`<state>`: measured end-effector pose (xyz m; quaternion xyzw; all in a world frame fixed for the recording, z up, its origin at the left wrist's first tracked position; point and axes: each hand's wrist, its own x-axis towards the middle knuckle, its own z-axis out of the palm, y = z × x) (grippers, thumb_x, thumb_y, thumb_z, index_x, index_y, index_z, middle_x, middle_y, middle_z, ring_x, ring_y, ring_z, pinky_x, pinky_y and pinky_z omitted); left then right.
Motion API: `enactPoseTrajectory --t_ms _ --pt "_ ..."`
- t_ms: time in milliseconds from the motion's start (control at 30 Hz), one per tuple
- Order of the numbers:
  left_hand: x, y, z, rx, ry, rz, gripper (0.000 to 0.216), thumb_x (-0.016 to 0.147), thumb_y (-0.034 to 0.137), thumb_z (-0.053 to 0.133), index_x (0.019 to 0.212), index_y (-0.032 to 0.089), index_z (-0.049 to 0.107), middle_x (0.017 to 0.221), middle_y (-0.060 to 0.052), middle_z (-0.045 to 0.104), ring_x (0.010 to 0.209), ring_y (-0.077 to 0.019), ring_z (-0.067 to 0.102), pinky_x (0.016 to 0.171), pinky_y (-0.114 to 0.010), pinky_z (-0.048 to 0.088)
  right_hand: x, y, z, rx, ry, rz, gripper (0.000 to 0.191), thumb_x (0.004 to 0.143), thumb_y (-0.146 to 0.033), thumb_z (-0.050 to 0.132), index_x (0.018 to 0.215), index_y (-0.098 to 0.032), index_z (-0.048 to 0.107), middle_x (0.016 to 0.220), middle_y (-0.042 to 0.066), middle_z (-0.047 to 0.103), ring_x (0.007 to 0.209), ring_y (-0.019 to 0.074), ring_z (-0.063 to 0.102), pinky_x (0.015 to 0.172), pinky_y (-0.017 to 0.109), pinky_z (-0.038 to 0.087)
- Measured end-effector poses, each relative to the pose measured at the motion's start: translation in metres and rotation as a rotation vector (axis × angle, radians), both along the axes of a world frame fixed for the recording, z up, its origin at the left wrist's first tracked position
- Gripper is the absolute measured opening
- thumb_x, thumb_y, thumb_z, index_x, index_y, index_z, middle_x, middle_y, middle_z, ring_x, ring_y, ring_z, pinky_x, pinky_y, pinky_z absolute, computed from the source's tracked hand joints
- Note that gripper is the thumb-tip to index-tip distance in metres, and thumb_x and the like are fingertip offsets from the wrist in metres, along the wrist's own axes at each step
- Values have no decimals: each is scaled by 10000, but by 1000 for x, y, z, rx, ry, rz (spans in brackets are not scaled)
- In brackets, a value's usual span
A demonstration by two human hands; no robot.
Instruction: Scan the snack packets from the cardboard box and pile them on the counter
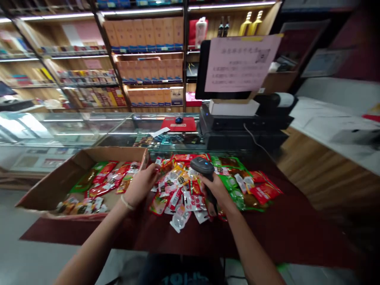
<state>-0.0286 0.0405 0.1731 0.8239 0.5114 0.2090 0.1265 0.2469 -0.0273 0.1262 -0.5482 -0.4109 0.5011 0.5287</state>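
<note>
A: Entry, scanner first. Where does it sit?

B: The barcode scanner (202, 166) stands upright over the middle of the snack packet pile (208, 186), head pointing toward 10 o'clock. The right hand (218, 192) is wrapped closed round its handle, fingers fully curled.

A: Left hand?

B: The left hand (141, 184) lies at 9 o'clock from the scanner, fingers partly curled, tips pinching a small packet (162, 164) at the pile's left edge. A thin band circles that wrist.

A: Surroundings, working outward.

B: The pile rests on a dark red counter (297, 225). At 9 o'clock from the pile, touching it, an open cardboard box (50, 186) holds more red and green packets. At 12 o'clock, a glass display case (89, 126) carries a red mouse mat (179, 124) with a mouse. At 1 o'clock, a monitor (204, 71) bears a pink paper notice (240, 63). Beyond, lit shelves (142, 59) of boxed goods; labels too blurred to read.
</note>
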Motion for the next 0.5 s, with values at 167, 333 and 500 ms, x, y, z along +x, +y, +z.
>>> enactPoseTrajectory --t_ms 167,333,500 --pt "98 -8 -27 -2 100 -186 208 913 341 438 1006 227 585 770 -52 678 696 -214 646 616 -264 409 69 -46 -10 -35 56 -226 357 727 -486 704 852 -216 507 510 -78 528 346 88 450 338 203 364" --pt "187 -27 -67 36 130 -431 242 942 296 397 1051 230 603 800 -57 684 729 -191 645 682 -268 452 122 -84 -27 -67 66 -381 396 706 -516 719 838 -207 509 516 -64 532 348 92 456 325 202 352" --pt "243 -51 -113 99 115 -714 259 900 168 431 1083 214 608 1130 -100 664 1060 -216 619 900 -333 488 147 -113 -40 -55 87 -476 391 716 -517 714 757 -201 489 517 -63 538 348 79 462 327 187 358"
